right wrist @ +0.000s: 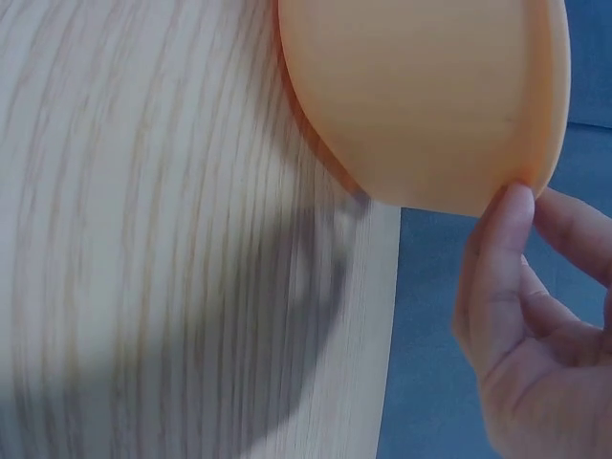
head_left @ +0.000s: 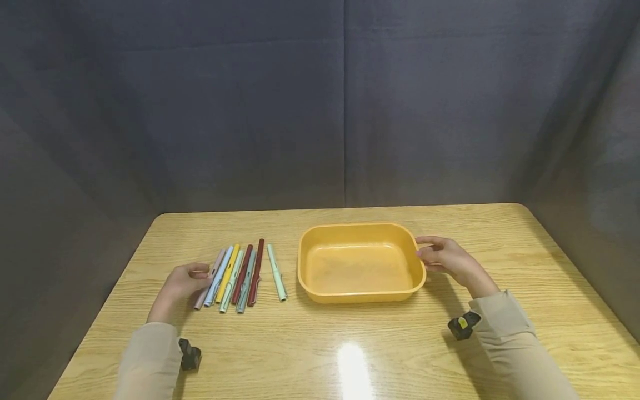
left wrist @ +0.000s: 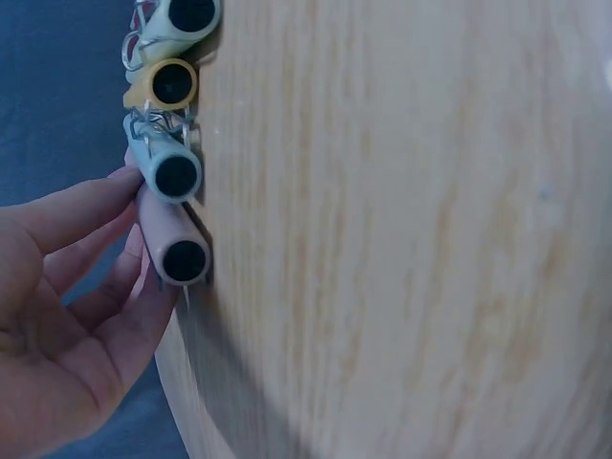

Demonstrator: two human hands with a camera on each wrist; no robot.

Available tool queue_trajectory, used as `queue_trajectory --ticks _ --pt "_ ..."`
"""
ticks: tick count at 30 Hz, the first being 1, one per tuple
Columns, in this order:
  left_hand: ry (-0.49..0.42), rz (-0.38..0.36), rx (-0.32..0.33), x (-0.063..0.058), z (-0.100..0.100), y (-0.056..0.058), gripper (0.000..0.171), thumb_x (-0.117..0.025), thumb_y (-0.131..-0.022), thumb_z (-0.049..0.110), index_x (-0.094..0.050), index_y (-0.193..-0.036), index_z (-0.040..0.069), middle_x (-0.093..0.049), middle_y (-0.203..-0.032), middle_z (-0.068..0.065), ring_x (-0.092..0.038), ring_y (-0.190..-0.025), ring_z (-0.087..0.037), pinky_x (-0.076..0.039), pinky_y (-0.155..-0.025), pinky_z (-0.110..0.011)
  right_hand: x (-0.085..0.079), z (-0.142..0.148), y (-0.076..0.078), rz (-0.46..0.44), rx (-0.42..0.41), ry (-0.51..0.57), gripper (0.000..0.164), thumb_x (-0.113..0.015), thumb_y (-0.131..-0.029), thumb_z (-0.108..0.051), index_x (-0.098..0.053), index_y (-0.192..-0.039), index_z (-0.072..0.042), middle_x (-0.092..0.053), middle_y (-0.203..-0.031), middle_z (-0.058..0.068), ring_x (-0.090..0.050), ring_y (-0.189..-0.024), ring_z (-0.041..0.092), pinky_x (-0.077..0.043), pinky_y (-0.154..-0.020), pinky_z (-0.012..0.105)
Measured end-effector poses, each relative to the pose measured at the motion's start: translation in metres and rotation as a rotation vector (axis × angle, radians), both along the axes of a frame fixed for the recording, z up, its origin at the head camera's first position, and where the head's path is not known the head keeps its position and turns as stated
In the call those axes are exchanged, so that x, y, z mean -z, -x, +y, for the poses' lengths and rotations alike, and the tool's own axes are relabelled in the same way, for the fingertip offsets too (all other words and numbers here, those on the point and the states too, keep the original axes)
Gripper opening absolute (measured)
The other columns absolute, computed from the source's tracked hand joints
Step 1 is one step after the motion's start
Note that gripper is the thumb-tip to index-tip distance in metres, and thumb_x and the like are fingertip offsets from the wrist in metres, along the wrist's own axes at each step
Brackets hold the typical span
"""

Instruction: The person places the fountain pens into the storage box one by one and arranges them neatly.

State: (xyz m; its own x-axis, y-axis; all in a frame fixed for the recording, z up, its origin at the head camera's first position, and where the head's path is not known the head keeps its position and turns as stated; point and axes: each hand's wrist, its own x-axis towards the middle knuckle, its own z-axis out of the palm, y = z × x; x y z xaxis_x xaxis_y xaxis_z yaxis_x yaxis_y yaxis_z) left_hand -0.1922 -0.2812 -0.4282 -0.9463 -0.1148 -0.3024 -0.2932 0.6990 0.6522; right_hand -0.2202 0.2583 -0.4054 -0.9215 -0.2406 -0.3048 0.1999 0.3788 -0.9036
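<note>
At the left of the table, my left hand [head_left: 182, 282] pinches the pale pink pen [left wrist: 164, 228], the outermost of a row of pens. A light blue pen [head_left: 218, 278] lies right beside it, then a yellow pen [head_left: 228, 274], with light green, dark red and grey-green ones further along. The pens have wire clips, and their round ends face the left wrist camera. My right hand [head_left: 451, 262] holds the right-hand rim of a yellow-orange plastic basin [head_left: 357, 298] between thumb and fingers. Nothing lies inside the basin.
A single light green pen [head_left: 276, 272] lies apart, between the row and the basin. Wooden tabletop [head_left: 280, 355] extends in front and to the right. Dark grey curtains [head_left: 250, 122] hang behind and at both sides of the table.
</note>
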Motion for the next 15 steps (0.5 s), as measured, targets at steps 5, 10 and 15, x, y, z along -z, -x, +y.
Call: queue_trajectory --ticks 5,10,15 --pt "0.038 0.013 -0.008 0.0023 0.0005 0.002 0.043 -0.059 -0.09 0.009 -0.052 -0.126 -0.013 -0.061 -0.117 -0.031 -0.064 -0.1 -0.036 -0.057 -0.078 -0.035 -0.0004 -0.0043 -0.0002 -0.003 0.01 0.014 0.058 -0.054 -0.095 -0.009 -0.029 -0.143 0.01 -0.06 -0.09 -0.011 -0.056 -0.079 0.0 -0.057 -0.074 0.015" --pt "0.045 0.013 -0.021 0.0038 -0.0004 0.0016 0.042 -0.058 -0.09 0.01 -0.053 -0.125 -0.013 -0.061 -0.117 -0.03 -0.062 -0.102 -0.037 -0.056 -0.081 -0.038 -0.0002 -0.0077 0.0001 -0.009 0.015 0.03 0.057 -0.054 -0.095 -0.009 -0.029 -0.142 0.011 -0.06 -0.089 -0.01 -0.056 -0.077 0.0 -0.057 -0.072 0.015" --pt "0.037 0.02 -0.011 0.003 -0.0042 -0.0008 0.047 -0.053 -0.088 0.012 -0.051 -0.128 -0.013 -0.058 -0.121 -0.033 -0.062 -0.098 -0.035 -0.056 -0.075 -0.032 0.0006 -0.0082 0.0005 -0.009 0.01 0.031 0.057 -0.053 -0.095 -0.008 -0.029 -0.142 0.011 -0.061 -0.088 -0.01 -0.058 -0.078 0.0 -0.057 -0.072 0.015"
